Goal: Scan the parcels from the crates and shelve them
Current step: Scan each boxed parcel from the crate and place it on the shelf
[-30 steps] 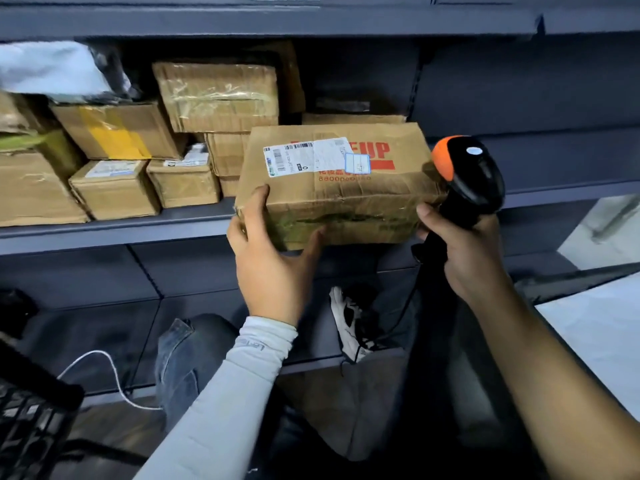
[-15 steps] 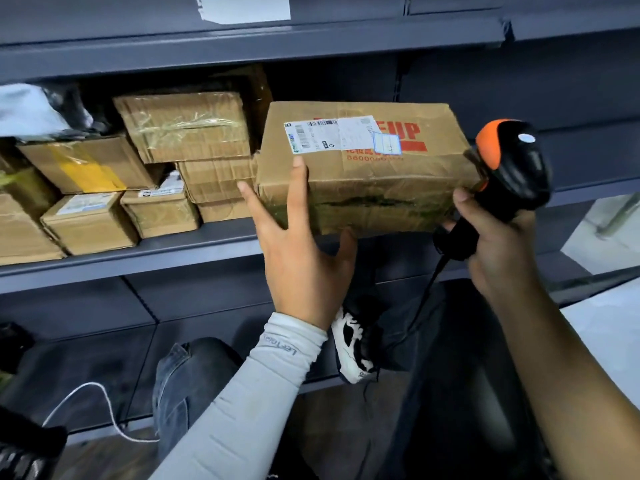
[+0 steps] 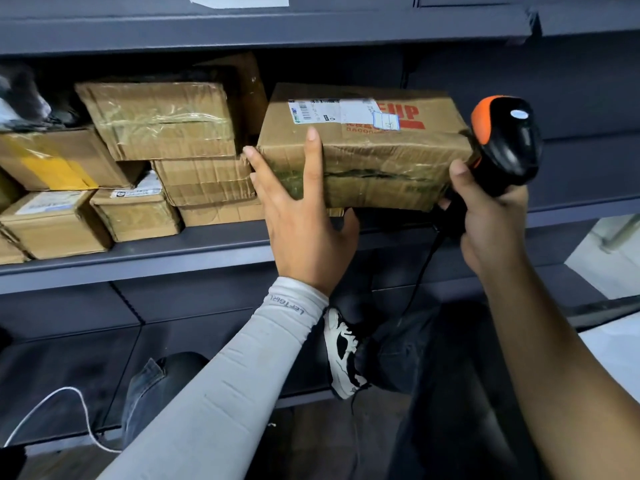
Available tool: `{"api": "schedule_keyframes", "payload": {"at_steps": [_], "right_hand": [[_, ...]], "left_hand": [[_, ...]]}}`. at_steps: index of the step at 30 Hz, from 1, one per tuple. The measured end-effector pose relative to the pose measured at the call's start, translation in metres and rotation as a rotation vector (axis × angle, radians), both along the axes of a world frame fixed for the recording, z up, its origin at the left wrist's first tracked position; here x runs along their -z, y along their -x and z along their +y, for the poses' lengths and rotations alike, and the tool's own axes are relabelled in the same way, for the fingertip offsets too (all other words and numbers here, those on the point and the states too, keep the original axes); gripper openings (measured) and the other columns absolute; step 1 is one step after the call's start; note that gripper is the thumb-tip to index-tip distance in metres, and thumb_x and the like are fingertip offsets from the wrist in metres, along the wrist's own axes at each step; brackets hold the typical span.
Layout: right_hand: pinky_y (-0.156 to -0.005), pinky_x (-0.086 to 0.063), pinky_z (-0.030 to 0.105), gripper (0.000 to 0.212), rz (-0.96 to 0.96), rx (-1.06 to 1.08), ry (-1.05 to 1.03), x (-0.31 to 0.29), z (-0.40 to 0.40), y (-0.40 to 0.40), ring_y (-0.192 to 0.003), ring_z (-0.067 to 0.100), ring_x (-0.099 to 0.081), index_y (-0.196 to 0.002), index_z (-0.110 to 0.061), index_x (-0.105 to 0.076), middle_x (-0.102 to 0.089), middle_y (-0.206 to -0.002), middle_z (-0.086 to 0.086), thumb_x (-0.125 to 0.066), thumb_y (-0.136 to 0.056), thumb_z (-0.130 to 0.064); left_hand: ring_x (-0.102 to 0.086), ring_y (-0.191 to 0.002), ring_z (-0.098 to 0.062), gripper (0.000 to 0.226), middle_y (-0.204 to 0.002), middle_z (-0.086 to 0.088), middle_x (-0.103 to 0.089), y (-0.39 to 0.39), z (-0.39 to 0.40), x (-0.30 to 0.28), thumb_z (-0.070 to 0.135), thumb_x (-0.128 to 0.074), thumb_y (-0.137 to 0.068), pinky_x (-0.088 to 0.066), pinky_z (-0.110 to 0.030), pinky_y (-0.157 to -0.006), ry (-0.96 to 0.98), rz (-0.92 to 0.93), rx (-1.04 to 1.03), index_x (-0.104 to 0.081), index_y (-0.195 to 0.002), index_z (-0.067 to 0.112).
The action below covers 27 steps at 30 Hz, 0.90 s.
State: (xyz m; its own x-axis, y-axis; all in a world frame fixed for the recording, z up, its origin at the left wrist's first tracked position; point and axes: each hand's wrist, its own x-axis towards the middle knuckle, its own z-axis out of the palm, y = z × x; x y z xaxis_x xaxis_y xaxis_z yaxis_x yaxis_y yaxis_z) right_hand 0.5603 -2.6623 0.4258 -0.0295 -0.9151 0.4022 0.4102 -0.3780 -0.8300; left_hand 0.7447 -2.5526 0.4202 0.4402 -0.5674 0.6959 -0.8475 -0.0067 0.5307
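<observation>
My left grip [image 3: 304, 233], fingers flat, props the parcel [image 3: 363, 157] over the shelf [image 3: 207, 244]; right grip [image 3: 495, 233] clasps the scanner [image 3: 509, 140]; I'd slide it in level, beside the stacked boxes [image 3: 201, 181].

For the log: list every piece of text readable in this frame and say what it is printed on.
"LEFTGIRL": on the grey sleeve near the left wrist, seen upside down.
"UP": large red print on the held parcel; its start is covered by the shipping label.
Too small or blurred to read: the shipping label's own print and barcode, the red line under "UP", and the labels on the small shelved boxes.
</observation>
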Motion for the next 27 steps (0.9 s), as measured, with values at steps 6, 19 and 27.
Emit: {"api": "schedule_keyframes", "payload": {"at_steps": [6, 19, 27], "right_hand": [[-0.093, -0.055, 0.056, 0.053, -0.030, 0.025, 0.023, -0.002, -0.017, 0.005, -0.103, 0.023, -0.068, -0.123, -0.013, -0.067, -0.072, -0.109, 0.003, -0.089, -0.081, -0.037], [-0.097, -0.054, 0.059, 0.029, -0.043, 0.083, 0.060, -0.013, -0.036, 0.000, -0.111, 0.030, -0.068, -0.113, -0.023, -0.072, -0.074, -0.116, 0.003, -0.083, -0.088, -0.032], [-0.094, -0.056, 0.023, 0.019, 0.058, 0.133, 0.004, -0.025, -0.049, -0.039, -0.107, 0.000, -0.070, -0.107, -0.029, -0.066, -0.073, -0.111, -0.015, -0.076, -0.094, -0.019]], "left_hand": [[-0.002, -0.152, -0.059, 0.100, -0.163, -0.041, 0.012, 0.012, -0.010, -0.004, 0.025, -0.076, -0.078, -0.028, -0.065, -0.118, 0.046, -0.016, 0.011, -0.026, -0.165, 0.026], [0.001, -0.153, -0.057, 0.098, -0.163, -0.039, 0.015, 0.015, -0.028, -0.016, 0.028, -0.077, -0.080, -0.024, -0.065, -0.121, 0.101, -0.011, 0.031, -0.027, -0.164, 0.026], [0.010, -0.152, -0.059, 0.110, -0.163, -0.036, 0.021, -0.012, -0.058, -0.021, 0.030, -0.077, -0.078, 0.002, -0.049, -0.124, -0.026, -0.072, -0.061, -0.012, -0.167, 0.029]]}}
